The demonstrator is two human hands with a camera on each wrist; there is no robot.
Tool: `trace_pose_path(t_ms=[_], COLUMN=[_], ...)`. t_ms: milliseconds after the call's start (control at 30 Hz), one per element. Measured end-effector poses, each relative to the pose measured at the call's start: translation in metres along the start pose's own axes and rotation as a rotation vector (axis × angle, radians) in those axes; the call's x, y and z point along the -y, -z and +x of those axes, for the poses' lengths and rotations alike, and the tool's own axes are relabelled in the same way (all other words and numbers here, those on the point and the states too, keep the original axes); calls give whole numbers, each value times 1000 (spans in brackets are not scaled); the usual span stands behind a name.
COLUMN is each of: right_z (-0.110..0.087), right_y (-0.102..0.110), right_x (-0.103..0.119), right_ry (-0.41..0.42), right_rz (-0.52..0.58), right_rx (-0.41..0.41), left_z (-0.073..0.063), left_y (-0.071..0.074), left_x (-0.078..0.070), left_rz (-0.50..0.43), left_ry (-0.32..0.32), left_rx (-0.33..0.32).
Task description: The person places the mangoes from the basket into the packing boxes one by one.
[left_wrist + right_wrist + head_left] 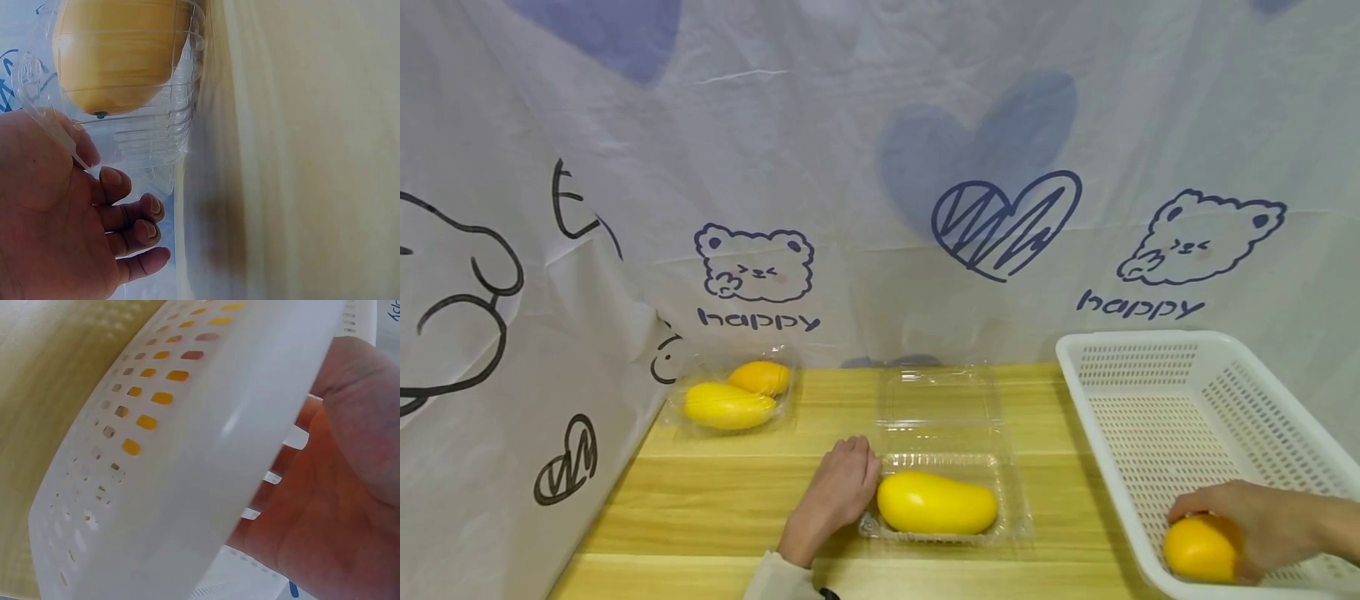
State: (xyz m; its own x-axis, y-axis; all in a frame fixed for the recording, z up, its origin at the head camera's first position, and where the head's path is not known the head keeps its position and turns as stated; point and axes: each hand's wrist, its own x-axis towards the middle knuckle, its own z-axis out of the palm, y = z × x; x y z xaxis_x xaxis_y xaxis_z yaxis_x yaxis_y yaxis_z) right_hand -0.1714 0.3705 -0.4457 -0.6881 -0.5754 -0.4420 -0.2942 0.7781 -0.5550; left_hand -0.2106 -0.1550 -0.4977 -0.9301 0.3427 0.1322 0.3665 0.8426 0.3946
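My left hand [842, 483] is at the left side of an open clear plastic clamshell box [1015, 508], its lid folded back. In the left wrist view, the thumb and index finger of the left hand [69, 212] pinch the rim of the box. A long yellow mango [936, 503] lies in the box, its dark stem end towards that hand. At the near end of the white plastic basket [1101, 450], my right hand [1273, 521] grips a round orange-yellow fruit [1201, 548]. The basket wall hides the fingertips of the right hand [337, 481] in the right wrist view; orange shows through its slots.
Back left on the wooden table [700, 500] stands another clear box [792, 387], holding a yellow mango [726, 406] and an orange-yellow fruit [762, 377]. A printed white cloth [865, 167] hangs behind the table and along its left side.
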Motion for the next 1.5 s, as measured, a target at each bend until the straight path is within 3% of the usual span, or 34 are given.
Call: trace_pose_path(t_ms=[167, 333, 533, 633, 767, 900, 1100, 1300, 1500], right_z=[-1, -2, -3, -5, -4, -4, -6, -7, -4], right_y=[0, 2, 6, 7, 8, 6, -1, 2, 1], right_x=[-2, 0, 7, 10, 14, 17, 21, 35, 46], right_ry=[21, 49, 28, 57, 98, 74, 175, 116, 92], right_rz=[-39, -159, -226, -274, -325, -346, -420, -413, -449], right_rx=[-22, -75, -111, -139, -204, -281, -486, -508, -604], left_z=[0, 0, -1, -1, -1, -2, -1, 0, -1], left_y=[0, 1, 2, 2, 2, 2, 0, -1, -1], left_x=[0, 1, 1, 0, 0, 0, 1, -1, -2], left_rz=[0, 0, 2, 1, 8, 11, 17, 35, 85], left_ry=[0, 3, 1, 2, 7, 8, 8, 17, -9], left_rx=[-4, -1, -8, -7, -7, -8, -7, -1, -34])
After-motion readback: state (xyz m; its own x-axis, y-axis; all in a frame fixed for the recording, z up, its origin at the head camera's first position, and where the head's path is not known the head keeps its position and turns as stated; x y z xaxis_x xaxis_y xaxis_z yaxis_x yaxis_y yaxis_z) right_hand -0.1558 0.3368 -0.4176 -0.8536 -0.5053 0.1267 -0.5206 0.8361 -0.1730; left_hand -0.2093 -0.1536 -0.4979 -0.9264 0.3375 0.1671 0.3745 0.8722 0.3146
